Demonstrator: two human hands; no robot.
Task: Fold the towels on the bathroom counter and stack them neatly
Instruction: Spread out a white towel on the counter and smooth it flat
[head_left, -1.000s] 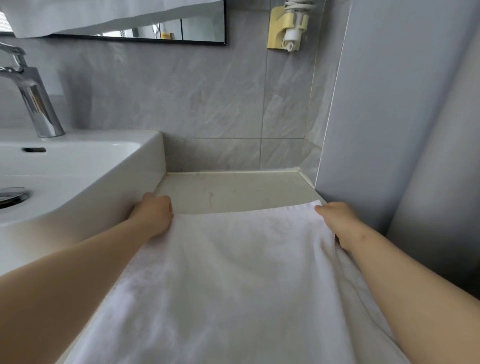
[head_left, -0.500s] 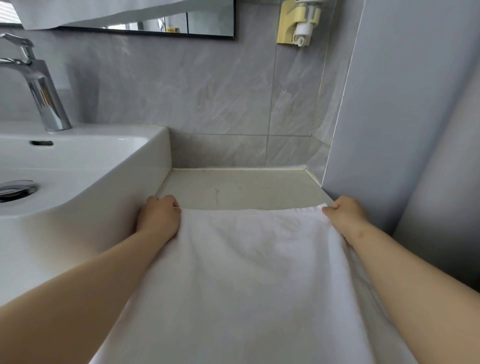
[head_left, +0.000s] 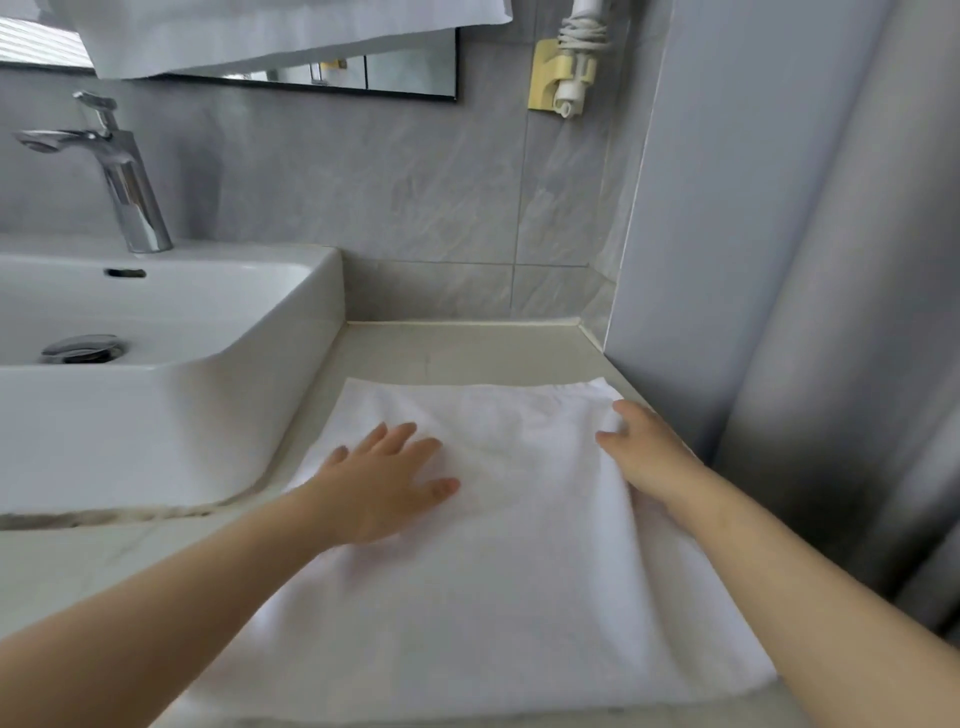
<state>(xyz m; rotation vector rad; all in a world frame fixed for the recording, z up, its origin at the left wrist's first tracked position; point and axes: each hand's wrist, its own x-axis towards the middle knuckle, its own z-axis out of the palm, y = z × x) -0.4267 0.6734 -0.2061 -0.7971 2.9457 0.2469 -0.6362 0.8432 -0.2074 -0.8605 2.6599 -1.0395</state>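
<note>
Head view: both hands' fingers, earlier gripping towel (head_left: 498, 571) corners, now flat, open atop.

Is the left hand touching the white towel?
Touching. The head view shows the left hand lying flat, fingers spread, on the white towel.

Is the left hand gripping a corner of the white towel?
No, the left hand lies flat with straight fingers on the towel, away from its corners.
</note>
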